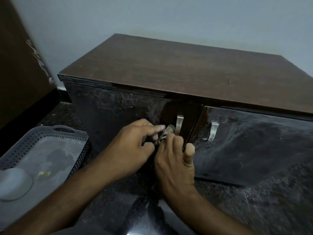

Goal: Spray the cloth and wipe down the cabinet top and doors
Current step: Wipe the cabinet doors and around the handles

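Note:
A low dark brown cabinet (177, 68) stands against the grey wall, with two glossy dark doors and a metal handle (179, 123) on the left door and another handle (213, 131) on the right door. A small bunched brownish cloth (167, 132) sits in front of the left door, beside its handle. My left hand (135, 141) pinches the cloth from the left. My right hand (174, 160) grips it from below, thumb stretched toward the gap between the doors. Most of the cloth is hidden by my fingers. No spray bottle is in sight.
A grey perforated plastic basket (50, 138) lies on the dark speckled floor at the left, with a pale rounded object (14, 182) and a small yellow scrap in it. A dark brown panel (18, 65) stands at the far left.

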Action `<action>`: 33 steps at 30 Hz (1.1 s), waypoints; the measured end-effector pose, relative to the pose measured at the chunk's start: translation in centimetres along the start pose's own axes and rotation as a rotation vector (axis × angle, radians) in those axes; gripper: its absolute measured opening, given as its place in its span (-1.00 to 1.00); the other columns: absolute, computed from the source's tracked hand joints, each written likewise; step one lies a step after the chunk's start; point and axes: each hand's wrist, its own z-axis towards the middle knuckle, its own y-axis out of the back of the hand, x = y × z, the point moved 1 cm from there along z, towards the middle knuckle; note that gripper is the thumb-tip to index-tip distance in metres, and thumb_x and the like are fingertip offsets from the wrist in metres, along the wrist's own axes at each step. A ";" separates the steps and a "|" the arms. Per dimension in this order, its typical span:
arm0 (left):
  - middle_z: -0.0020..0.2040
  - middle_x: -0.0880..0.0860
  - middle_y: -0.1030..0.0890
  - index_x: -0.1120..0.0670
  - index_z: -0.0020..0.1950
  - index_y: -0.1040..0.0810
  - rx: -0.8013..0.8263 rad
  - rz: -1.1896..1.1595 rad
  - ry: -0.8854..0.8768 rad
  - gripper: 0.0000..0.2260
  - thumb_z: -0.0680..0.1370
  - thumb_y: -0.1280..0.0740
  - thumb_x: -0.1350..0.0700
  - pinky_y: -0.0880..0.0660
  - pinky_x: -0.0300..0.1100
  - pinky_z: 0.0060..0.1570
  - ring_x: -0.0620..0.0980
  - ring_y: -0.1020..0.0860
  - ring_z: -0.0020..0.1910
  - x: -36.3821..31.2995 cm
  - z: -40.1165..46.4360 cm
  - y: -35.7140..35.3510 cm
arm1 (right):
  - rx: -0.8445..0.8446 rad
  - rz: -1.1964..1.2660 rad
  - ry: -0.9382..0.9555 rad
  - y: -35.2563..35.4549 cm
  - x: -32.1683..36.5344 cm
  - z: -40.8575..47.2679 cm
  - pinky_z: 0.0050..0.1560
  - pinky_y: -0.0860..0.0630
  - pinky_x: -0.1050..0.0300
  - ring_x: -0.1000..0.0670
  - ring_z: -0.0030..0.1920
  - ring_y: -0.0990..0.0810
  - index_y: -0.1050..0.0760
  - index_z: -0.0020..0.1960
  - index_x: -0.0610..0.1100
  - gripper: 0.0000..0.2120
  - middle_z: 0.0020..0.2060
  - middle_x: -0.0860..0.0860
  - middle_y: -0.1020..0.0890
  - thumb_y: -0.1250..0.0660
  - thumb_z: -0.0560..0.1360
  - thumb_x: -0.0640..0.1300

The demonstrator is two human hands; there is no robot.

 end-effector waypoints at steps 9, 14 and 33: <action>-0.07 -0.14 -0.63 -0.05 0.24 -0.63 -0.225 -0.061 -0.017 -0.56 0.44 -0.30 0.30 -0.43 -0.44 -0.19 -0.08 -0.54 -0.22 0.1 0.1 1.0 | -0.227 0.177 0.000 -0.6 -0.9 1.9 0.20 -0.19 -0.06 -0.07 0.02 -0.34 -0.45 0.00 -0.09 -0.70 -0.08 -0.05 -0.35 0.02 0.58 -0.33; -0.12 -0.23 -0.70 -0.09 0.12 -0.67 -0.256 -0.102 0.045 -0.59 0.50 -0.30 0.37 -0.50 -0.40 -0.24 -0.23 -0.62 -0.20 0.3 -0.1 1.2 | -0.294 0.250 0.142 -2.3 -3.2 0.5 0.05 -0.17 -0.01 -0.04 -0.02 -0.35 -0.56 0.00 -0.05 -0.83 -0.13 0.02 -0.47 -0.25 0.51 -0.24; -0.08 -0.15 -0.63 -0.19 0.26 -0.58 0.001 -0.191 0.096 -0.52 0.44 -0.32 0.25 -0.59 -0.10 -0.07 0.03 -0.62 -0.08 1.4 1.1 -1.6 | -0.281 0.589 0.121 -2.7 -6.3 2.0 -0.20 -0.31 -0.06 -0.16 -0.16 -0.38 -0.56 0.13 -0.30 -0.74 0.03 -0.22 -0.53 -0.45 0.48 -0.24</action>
